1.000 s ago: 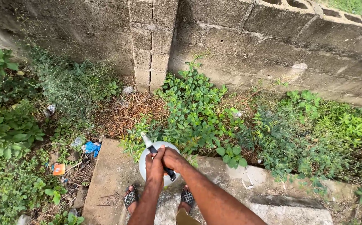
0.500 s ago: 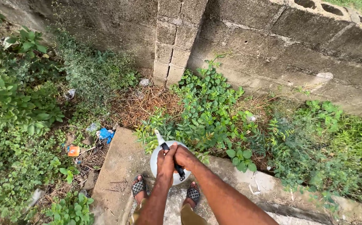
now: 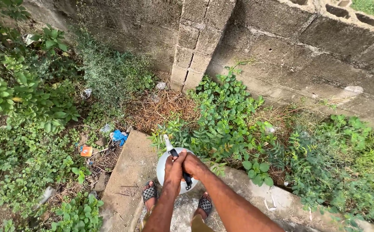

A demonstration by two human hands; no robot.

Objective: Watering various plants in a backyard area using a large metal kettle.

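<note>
Rough grey block walling (image 3: 307,47) fills the top of the head view, with a block pillar (image 3: 195,47) at upper centre and dry brown grass (image 3: 163,109) at its foot. Green weeds (image 3: 230,116) are spread across the left side and the right half of the frame. Blue and orange litter (image 3: 118,137) is seen left of centre. At lower centre a white pump sprayer (image 3: 165,169) is held above a concrete slab (image 3: 126,176). The left hand (image 3: 174,169) and the right hand (image 3: 194,166) are closed together round the sprayer's black handle (image 3: 186,177), its white nozzle (image 3: 168,143) pointing to the upper left. Two sandalled feet (image 3: 149,192) are seen beneath it
</note>
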